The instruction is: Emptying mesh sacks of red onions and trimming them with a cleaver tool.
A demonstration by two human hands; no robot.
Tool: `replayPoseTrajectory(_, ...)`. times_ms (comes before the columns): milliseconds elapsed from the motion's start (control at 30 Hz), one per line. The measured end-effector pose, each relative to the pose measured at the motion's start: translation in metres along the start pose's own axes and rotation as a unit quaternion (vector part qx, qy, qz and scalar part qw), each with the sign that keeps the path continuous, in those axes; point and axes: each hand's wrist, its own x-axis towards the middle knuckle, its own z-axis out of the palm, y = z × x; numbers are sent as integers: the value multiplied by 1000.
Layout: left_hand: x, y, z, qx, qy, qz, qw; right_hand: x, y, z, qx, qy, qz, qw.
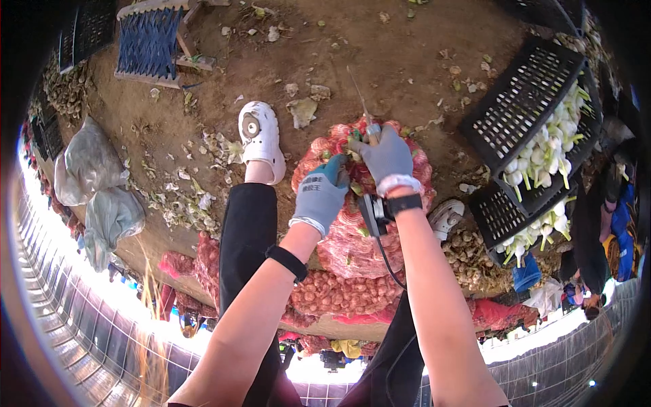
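A pink mesh sack of bulbs (352, 254) stands between my legs. My left hand (319, 193), in a grey-and-blue glove, has its fingers curled at the sack's top; what they grip there is unclear. My right hand (386, 152), gloved in grey, is closed on a tool (371, 129) with a short handle and a long thin metal rod pointing away from me. A small black device (373, 217) with a cable sits by my right wrist.
Black crates (508, 112) of white bulbs with green stems lean at the right, near people (597, 230). A wooden stool (146, 51) with blue strapping is top left, grey plastic sacks (102, 224) lie left, and peel scraps (200, 197) litter the dirt floor.
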Motion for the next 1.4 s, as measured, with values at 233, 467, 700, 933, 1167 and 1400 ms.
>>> replayPoseTrajectory(233,7,5,-29,31,-82,-138,987,16,26,34,-7,89,-35,995)
replayPoseTrajectory(467,13,10,-50,96,-187,-153,965,-57,41,23,134,133,21,982)
replayPoseTrajectory(700,-34,18,-51,-37,-122,-147,981,-56,49,-2,81,29,-23,996)
replayPoseTrajectory(933,-55,15,-39,-213,-97,-231,944,-55,26,-2,73,-14,-30,997)
replayPoseTrajectory(1167,-37,2,-28,-302,-67,-222,925,-21,-3,20,-80,-48,-50,994)
replayPoseTrajectory(1400,-33,-1,-45,-278,-69,-206,936,-17,-5,34,180,-34,112,977)
